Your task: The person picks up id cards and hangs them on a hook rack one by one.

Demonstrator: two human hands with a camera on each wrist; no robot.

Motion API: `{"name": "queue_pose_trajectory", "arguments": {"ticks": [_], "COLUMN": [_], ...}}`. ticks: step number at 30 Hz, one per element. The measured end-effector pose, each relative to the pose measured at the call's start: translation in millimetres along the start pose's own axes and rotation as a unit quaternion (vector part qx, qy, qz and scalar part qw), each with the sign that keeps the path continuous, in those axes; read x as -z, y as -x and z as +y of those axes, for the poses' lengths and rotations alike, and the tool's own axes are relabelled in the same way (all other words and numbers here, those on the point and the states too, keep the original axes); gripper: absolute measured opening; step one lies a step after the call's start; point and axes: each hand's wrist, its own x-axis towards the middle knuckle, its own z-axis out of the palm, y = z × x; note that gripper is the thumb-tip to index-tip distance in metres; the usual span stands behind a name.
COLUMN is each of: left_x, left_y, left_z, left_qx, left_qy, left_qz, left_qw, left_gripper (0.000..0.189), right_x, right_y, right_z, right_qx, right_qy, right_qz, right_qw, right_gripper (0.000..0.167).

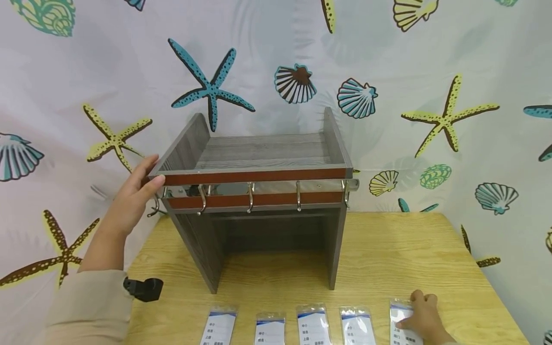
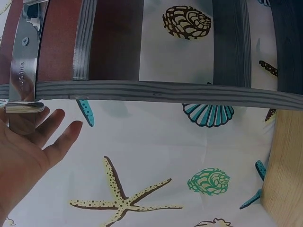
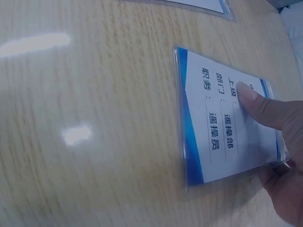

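Pinches a clear-sleeved ID badge (image 3: 222, 123) with the right hand (image 1: 424, 316), thumb laid across the printed face, other fingers mostly hidden at the edge and underneath. Lies face up at the right end of a row of five, over the light wood-grain counter (image 1: 392, 254); impossible to tell whether resting fully on it or slightly raised. Printed with blue bands at both ends and dark Chinese characters. To the left in the same row, apart from one another: four matching badges (image 1: 312, 326), partly cut off by the lower border of the head view.

Holds the left hand (image 1: 131, 196) at the upper left front corner of a grey wooden shelf unit (image 1: 265, 148), fingers spread apart, thumb overlapping the corner, just beside the end of a metal hook rail (image 1: 276, 187). Impossible to tell how firmly pressed there.

Behind the row of badges, upright on two side panels: the same shelf unit, with an open tray-like top and reddish-brown strips (image 1: 258, 175) above and below the rail. Along the rail, curved silver hooks (image 1: 250, 196). On the left arm, a beige sleeve (image 1: 86, 306). Behind everything, a white curtain (image 1: 388, 62) patterned with starfish and seashells.
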Motion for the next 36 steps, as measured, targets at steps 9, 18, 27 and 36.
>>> {"name": "queue_pose_trajectory", "arguments": {"ticks": [9, 18, 27, 36], "left_x": [5.0, 4.8, 7.4, 5.4], "left_y": [-2.8, -6.1, -8.5, -11.6], "left_z": [-0.3, -1.0, 1.9, 1.4], "left_qx": [0.013, 0.016, 0.036, 0.042], "left_qy": [0.003, 0.023, 0.039, 0.074], "left_qz": [0.000, 0.006, 0.008, 0.008], "left_qw": [0.9999, 0.9996, 0.9986, 0.9963], "left_gripper": [0.052, 0.049, 0.051, 0.052], "right_x": [17.1, 28.8, 37.3, 41.9], "right_y": [6.1, 6.7, 5.1, 9.0], "right_z": [-5.1, -23.2, -54.1, -87.8], "right_qx": [0.042, 0.044, 0.077, 0.114], "right_qy": [-0.040, -0.041, -0.086, -0.140], "right_qz": [0.012, 0.015, 0.038, 0.067], "right_qw": [0.9982, 0.9981, 0.9926, 0.9812], "right_gripper": [0.052, 0.035, 0.032, 0.028]}}
